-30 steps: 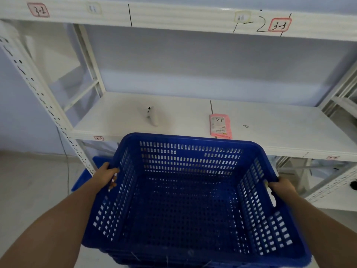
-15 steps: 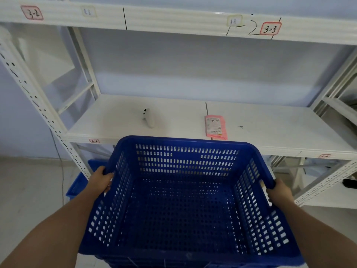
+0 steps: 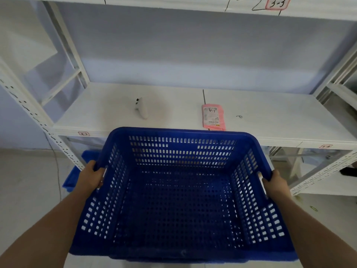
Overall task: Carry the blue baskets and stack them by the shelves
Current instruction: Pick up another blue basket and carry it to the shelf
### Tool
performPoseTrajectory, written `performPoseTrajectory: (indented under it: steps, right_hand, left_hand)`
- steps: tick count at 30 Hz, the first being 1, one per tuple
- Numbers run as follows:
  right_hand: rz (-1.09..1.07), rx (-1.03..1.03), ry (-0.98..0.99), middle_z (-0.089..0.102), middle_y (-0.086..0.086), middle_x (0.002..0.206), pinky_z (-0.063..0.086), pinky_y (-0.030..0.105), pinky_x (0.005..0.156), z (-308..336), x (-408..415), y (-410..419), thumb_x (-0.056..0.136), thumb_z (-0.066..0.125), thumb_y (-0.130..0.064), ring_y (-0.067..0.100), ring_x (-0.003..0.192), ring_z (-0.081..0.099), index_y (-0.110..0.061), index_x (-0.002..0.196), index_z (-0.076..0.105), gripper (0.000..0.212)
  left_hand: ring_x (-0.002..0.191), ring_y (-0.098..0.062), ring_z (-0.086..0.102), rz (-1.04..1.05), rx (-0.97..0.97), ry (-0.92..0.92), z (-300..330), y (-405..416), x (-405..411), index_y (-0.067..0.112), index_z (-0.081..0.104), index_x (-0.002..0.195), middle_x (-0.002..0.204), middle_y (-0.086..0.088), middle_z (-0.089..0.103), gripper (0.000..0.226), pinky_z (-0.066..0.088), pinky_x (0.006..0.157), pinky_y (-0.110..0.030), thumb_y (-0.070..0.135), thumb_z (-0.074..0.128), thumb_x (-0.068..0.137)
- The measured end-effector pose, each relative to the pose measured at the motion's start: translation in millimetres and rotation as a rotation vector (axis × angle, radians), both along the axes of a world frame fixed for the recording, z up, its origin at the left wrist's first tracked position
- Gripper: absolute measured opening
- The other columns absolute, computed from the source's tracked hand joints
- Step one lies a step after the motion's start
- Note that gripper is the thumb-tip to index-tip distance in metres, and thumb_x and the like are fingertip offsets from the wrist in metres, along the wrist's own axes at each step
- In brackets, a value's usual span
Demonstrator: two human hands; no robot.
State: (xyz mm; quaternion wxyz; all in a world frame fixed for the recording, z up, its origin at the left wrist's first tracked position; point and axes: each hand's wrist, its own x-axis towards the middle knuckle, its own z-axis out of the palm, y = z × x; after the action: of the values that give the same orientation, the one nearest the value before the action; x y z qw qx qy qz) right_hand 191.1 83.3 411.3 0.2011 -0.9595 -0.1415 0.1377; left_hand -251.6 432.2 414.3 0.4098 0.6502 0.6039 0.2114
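Blue basket [image 3: 181,200]: it is being held up in front of the person, open side up and empty, its perforated walls and floor showing; its far rim is reaching the front edge of the shelf.
Beneath the basket: more blue rim is showing under its near edge, so it may be sitting nested on other baskets, though I cannot tell how many.
Left hand [image 3: 92,177]: it is gripping the basket's left rim near the far left corner, fingers curling over the edge and into the handle slot.
Right hand [image 3: 276,185]: it is gripping the right rim at the handle slot, fingers wrapping inside, thumb lying along the outside.
Floor basket [image 3: 72,180]: another blue one is lying on the floor to the left, beside the shelf's front left post, mostly hidden behind the left hand and the held basket.
Shelf [image 3: 289,120]: a white metal rack with a flat board is standing just beyond the basket.
White handheld device [image 3: 141,109]: it is lying on the shelf board, left of centre, well back from the front edge.
Pink packet [image 3: 213,117]: it is lying near the front edge of the board, just beyond the basket's far rim.
Label 3-3 [image 3: 277,2]: a red-bordered tag is sticking to the upper shelf's front edge, toward the right.
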Motion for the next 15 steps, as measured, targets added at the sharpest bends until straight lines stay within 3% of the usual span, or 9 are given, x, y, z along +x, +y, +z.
performPoseTrajectory:
  steps: [9,12,15]
  right_hand:
    - [0.010,-0.062,-0.056,0.064,0.026,0.104,0.040,0.038,0.065,1.6,-10.4,-6.2,0.092,0.046,-0.026,0.036,0.077,0.057,-0.004,0.116,0.044,0.032]
    - [0.027,-0.065,-0.057,0.064,0.027,0.104,0.041,0.038,0.065,2.2,-12.5,-8.5,0.091,0.047,-0.022,0.033,0.075,0.054,-0.004,0.117,0.043,0.032]
    - [0.034,-0.059,-0.041,0.063,0.027,0.104,0.043,0.038,0.066,3.0,-10.9,-8.8,0.090,0.048,-0.020,0.038,0.081,0.059,-0.003,0.116,0.043,0.032]
  left_hand:
    - [0.057,-0.027,0.052,-0.045,-0.009,0.019,-0.1,-6.6,-7.5,0.007,0.048,0.112,0.073,-0.019,0.057,0.024,0.046,0.050,-0.032,0.014,0.051,0.089]
    - [0.061,-0.031,0.058,-0.117,0.024,0.128,0.7,-7.2,-11.0,0.008,0.043,0.115,0.079,-0.020,0.060,0.028,0.046,0.053,-0.033,0.011,0.050,0.088]
    - [0.067,-0.040,0.064,-0.187,0.058,0.249,0.5,-7.2,-13.4,0.013,0.037,0.118,0.085,-0.027,0.063,0.029,0.053,0.061,-0.045,0.019,0.049,0.092]
